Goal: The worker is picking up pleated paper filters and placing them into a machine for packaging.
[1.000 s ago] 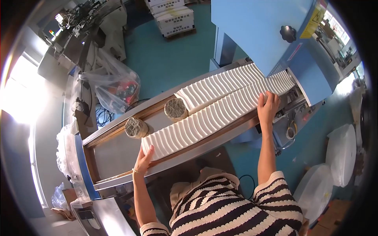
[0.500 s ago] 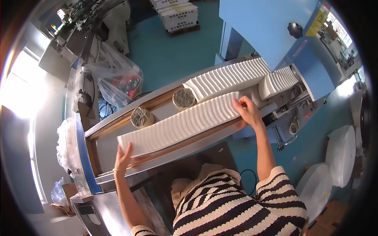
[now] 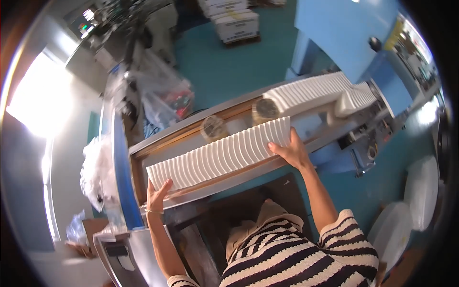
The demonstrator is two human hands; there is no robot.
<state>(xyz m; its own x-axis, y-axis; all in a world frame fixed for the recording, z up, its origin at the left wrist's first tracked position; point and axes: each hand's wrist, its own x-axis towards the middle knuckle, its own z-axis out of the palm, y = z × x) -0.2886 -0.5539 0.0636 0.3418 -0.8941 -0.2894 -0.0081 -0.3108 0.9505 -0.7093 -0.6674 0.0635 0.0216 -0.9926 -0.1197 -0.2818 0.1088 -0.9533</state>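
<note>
A long stack of thin white nested pieces (image 3: 217, 155) lies sideways between my two hands, along the near side of a long trough (image 3: 178, 149). My left hand (image 3: 158, 195) grips its left end, thumb on the near side. My right hand (image 3: 291, 152) holds the right end, with the thumb on the near side and the fingers around the end. Whether the stack's underside touches the trough cannot be seen. Just beyond it stand two tape-wrapped round blocks (image 3: 213, 128). Farther right lie a second long white stack (image 3: 308, 91) and a shorter white stack (image 3: 361, 98).
A blue machine cabinet (image 3: 342, 33) rises at the far right, its metal fittings (image 3: 358, 146) below. Clear plastic bags (image 3: 158, 91) hang behind the trough's left part. White boxes (image 3: 236, 26) stand on the green floor. Large plastic-wrapped bundles (image 3: 420, 191) sit at the right.
The view has turned, shifting the surroundings rightward. Along the trough, both hands and the white stack have moved left. My right hand now wraps the stack's end more fully.
</note>
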